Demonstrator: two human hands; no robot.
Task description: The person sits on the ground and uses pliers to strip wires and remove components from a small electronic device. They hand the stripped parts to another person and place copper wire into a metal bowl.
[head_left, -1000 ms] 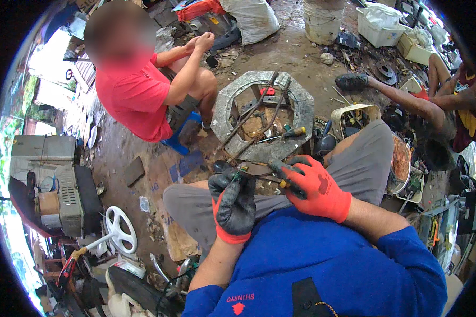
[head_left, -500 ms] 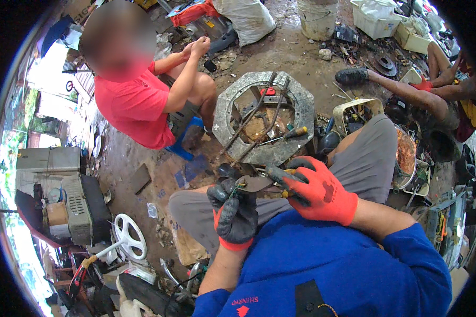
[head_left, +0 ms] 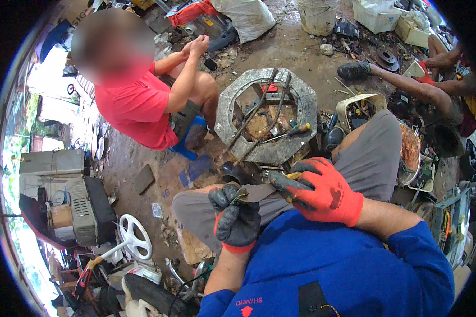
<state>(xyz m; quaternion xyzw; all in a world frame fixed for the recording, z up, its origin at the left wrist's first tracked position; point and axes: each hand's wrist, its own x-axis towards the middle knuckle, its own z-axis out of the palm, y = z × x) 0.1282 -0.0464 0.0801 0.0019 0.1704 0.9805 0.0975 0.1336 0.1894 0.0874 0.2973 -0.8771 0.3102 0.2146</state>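
My right hand (head_left: 322,191), in a red glove with dark grip coating, is closed around yellow-handled shears (head_left: 259,193). Their broad, dull metal blade points left, its tip right at the fingers of my other hand. My left hand (head_left: 235,216), gloved alike, is turned palm up with fingers curled. Between its thumb and fingertips it pinches a thin piece of wire (head_left: 242,195), mostly hidden by the glove and blade. Both hands are above my lap, close together.
Ahead stands an octagonal stone-like ring (head_left: 234,108) with metal bars across it and a screwdriver (head_left: 299,130) on it. A person in a red shirt (head_left: 135,108) sits on a blue stool (head_left: 191,140). Another person's leg (head_left: 412,87) reaches in at right. Scrap surrounds us.
The shears' blade has shifted against the wire in my left fingers, and its two metal parts look closer together. The whole view has moved slightly. The person in red stays seated.
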